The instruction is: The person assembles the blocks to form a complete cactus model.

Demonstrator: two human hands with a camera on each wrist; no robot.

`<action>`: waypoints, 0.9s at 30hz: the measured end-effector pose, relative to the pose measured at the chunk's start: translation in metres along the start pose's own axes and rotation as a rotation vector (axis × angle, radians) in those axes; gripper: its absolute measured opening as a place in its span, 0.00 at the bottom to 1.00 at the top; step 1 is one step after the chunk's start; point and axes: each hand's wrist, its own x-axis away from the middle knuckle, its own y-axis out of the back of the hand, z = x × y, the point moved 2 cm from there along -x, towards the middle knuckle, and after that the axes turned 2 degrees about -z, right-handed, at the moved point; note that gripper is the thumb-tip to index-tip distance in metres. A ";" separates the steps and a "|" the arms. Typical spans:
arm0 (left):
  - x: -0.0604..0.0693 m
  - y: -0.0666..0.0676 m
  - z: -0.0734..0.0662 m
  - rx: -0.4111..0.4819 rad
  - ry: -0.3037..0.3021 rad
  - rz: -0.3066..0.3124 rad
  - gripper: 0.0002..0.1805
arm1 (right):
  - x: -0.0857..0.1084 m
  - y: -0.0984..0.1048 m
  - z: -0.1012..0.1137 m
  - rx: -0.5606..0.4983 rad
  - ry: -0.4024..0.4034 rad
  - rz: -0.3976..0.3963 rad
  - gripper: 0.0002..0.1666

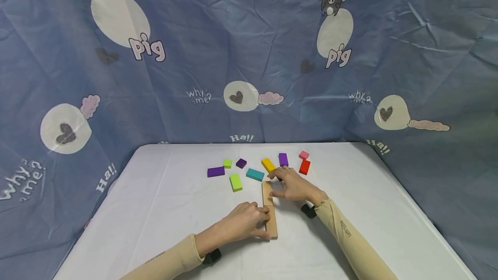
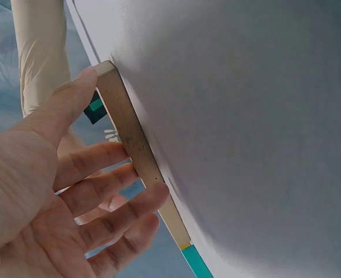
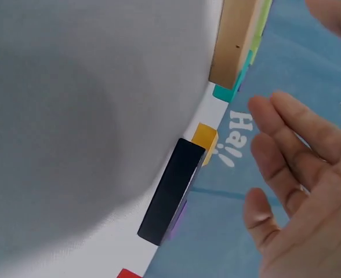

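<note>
Two plain wooden blocks lie end to end on the table: the far wooden block [image 1: 267,191] and the near wooden block [image 1: 272,224]. My left hand [image 1: 243,221] is at the left of the near one. In the left wrist view its thumb reaches one end of the wood [image 2: 130,124] and its loosely extended fingers touch the side. My right hand [image 1: 293,185] spreads at the right of the far block, holding nothing, its thumb near the wood. Partly covered by that hand in the head view, a black block [image 3: 171,191] shows fully in the right wrist view.
Beyond my hands lie a teal block [image 1: 255,174], a yellow block [image 1: 268,165], a red block [image 1: 304,167], a pink block [image 1: 304,154], lime blocks [image 1: 235,182] and purple blocks [image 1: 215,172]. A blue printed cloth [image 1: 272,55] hangs behind the white table [image 1: 175,211].
</note>
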 end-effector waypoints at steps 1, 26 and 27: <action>0.000 0.000 0.000 0.000 0.003 0.002 0.28 | 0.000 0.002 -0.001 -0.027 -0.013 -0.013 0.31; 0.001 -0.001 -0.002 0.006 0.023 0.013 0.28 | 0.004 0.036 -0.070 -0.253 -0.243 -0.404 0.22; 0.001 -0.002 -0.002 0.008 0.024 0.015 0.28 | 0.004 0.038 -0.074 -0.256 -0.261 -0.425 0.22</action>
